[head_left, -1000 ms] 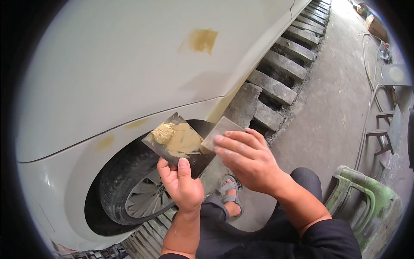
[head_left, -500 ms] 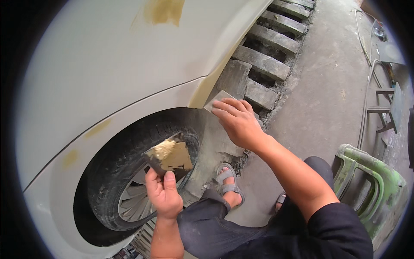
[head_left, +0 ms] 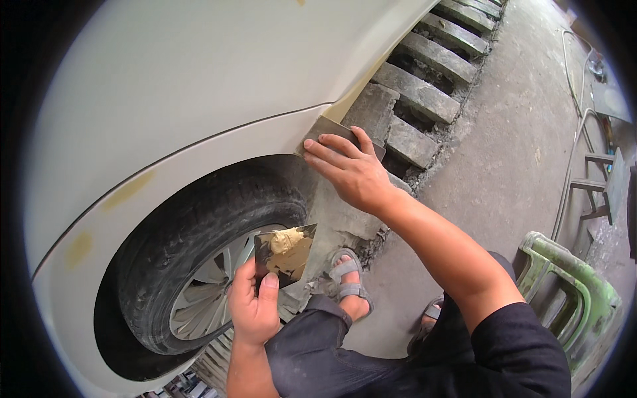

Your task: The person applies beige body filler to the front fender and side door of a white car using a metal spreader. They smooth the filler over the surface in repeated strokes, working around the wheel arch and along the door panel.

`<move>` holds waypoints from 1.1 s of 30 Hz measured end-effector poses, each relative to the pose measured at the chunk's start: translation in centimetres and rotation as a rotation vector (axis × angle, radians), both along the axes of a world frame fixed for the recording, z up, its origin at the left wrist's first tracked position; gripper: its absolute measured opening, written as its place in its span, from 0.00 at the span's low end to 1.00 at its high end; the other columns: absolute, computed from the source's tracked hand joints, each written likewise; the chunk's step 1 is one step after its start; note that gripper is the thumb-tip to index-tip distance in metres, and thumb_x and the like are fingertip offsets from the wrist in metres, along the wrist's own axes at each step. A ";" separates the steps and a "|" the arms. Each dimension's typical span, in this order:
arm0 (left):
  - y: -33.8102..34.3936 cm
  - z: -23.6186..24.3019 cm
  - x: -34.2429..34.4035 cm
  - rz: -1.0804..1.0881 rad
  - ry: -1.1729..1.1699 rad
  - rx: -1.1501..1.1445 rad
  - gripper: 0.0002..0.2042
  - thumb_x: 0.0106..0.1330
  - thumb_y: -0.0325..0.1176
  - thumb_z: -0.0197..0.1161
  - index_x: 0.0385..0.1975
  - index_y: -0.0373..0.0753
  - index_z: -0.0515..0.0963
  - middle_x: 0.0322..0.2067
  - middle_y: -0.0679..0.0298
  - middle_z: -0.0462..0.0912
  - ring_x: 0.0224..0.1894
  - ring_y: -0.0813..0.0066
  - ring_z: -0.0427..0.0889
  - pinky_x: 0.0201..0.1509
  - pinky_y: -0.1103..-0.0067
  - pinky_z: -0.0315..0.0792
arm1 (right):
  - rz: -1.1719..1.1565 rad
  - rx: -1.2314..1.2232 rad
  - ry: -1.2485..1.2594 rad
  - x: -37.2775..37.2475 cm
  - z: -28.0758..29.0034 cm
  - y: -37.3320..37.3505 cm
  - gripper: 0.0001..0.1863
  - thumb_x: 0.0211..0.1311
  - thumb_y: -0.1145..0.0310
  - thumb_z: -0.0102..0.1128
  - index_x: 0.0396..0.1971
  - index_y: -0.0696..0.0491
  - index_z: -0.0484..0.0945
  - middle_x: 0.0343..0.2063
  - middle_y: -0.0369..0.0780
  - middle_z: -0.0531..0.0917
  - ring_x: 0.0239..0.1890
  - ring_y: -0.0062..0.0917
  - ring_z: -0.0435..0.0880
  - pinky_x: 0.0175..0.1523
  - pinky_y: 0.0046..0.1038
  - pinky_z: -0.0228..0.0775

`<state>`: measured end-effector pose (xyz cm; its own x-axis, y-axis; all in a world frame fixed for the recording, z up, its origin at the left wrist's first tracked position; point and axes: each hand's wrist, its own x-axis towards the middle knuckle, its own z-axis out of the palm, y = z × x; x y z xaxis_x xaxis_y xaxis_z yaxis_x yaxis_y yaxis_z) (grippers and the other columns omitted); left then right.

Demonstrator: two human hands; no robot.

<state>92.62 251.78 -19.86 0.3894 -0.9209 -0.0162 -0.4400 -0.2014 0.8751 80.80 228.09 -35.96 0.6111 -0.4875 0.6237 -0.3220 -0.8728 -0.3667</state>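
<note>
My left hand (head_left: 255,305) grips a dark square putty plate between thumb and fingers, in front of the car wheel (head_left: 212,292). A lump of tan body filler (head_left: 286,240) sits near the plate's upper edge, with more smeared across its face. My right hand (head_left: 352,169) has its fingers pressed along a flat grey putty spreader (head_left: 332,127), which lies against the white car body (head_left: 192,93) just above the wheel arch. A strip of tan filler (head_left: 348,101) runs along the panel edge beyond the spreader. Two thin tan patches (head_left: 129,191) mark the fender further left.
Concrete slats with gaps (head_left: 438,56) form a drain beside the car. A worn green plastic stool (head_left: 570,285) stands at my right. Beyond it are a small metal stand (head_left: 600,186) and a hose (head_left: 567,152) on the concrete floor (head_left: 491,166).
My right hand has brought the spreader flat onto the panel edge above the wheel arch. The left hand's plate has shifted right and tilted more upright. The view has moved slightly.
</note>
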 end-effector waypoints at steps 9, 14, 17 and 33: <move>-0.4 -0.3 0.5 0.001 -0.011 -0.021 0.17 0.76 0.24 0.57 0.61 0.27 0.72 0.49 0.57 0.85 0.50 0.75 0.81 0.58 0.78 0.73 | 0.033 0.015 0.086 -1.0 1.3 -0.1 0.22 0.64 0.69 0.59 0.58 0.44 0.82 0.67 0.26 0.77 0.70 0.24 0.71 0.76 0.56 0.51; -0.6 -0.3 0.5 -0.003 0.010 -0.035 0.16 0.76 0.25 0.58 0.61 0.27 0.72 0.49 0.58 0.85 0.50 0.76 0.81 0.58 0.78 0.72 | 0.038 0.017 0.072 -0.4 1.8 0.3 0.21 0.65 0.69 0.59 0.58 0.44 0.82 0.67 0.27 0.77 0.70 0.24 0.71 0.76 0.57 0.51; -0.8 -0.3 0.4 0.011 -0.008 -0.012 0.16 0.76 0.25 0.58 0.61 0.28 0.72 0.49 0.58 0.85 0.50 0.77 0.81 0.59 0.79 0.72 | 0.061 0.074 0.128 -0.4 1.9 0.6 0.21 0.65 0.69 0.58 0.58 0.45 0.82 0.67 0.27 0.77 0.70 0.23 0.71 0.76 0.58 0.50; -1.5 -0.5 0.0 0.001 -0.025 -0.025 0.16 0.76 0.26 0.58 0.61 0.28 0.73 0.48 0.60 0.85 0.47 0.78 0.81 0.56 0.80 0.73 | 0.044 0.102 0.081 -0.3 2.3 1.2 0.20 0.66 0.68 0.58 0.57 0.46 0.83 0.66 0.28 0.78 0.68 0.24 0.72 0.74 0.59 0.52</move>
<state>92.66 250.24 -20.31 0.3903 -0.9205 0.0167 -0.4616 -0.1799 0.8686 80.53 229.31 -33.69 0.6800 -0.5169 0.5200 -0.3161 -0.8466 -0.4282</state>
